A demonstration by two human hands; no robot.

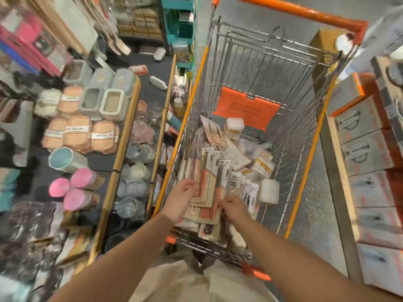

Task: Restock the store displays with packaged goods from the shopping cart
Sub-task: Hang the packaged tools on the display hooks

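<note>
An orange-trimmed wire shopping cart (305, 162) stands in front of me, holding several carded knife packs (209, 171) and white wrapped packages (261, 162). My left hand (181, 199) grips the left side of a stack of knife packs at the cart's near left corner. My right hand (234, 207) pinches the lower right edge of the same stack. An orange flap (246, 109) lies at the cart's far end.
A display shelf (122, 153) on the left holds peach lidded boxes (80, 134), grey containers (102, 101), pink-lidded jars (74, 188) and grey mugs (135, 171). Stacked boxes (370, 153) line the right side. Grey speckled floor (309, 214) shows beside the cart.
</note>
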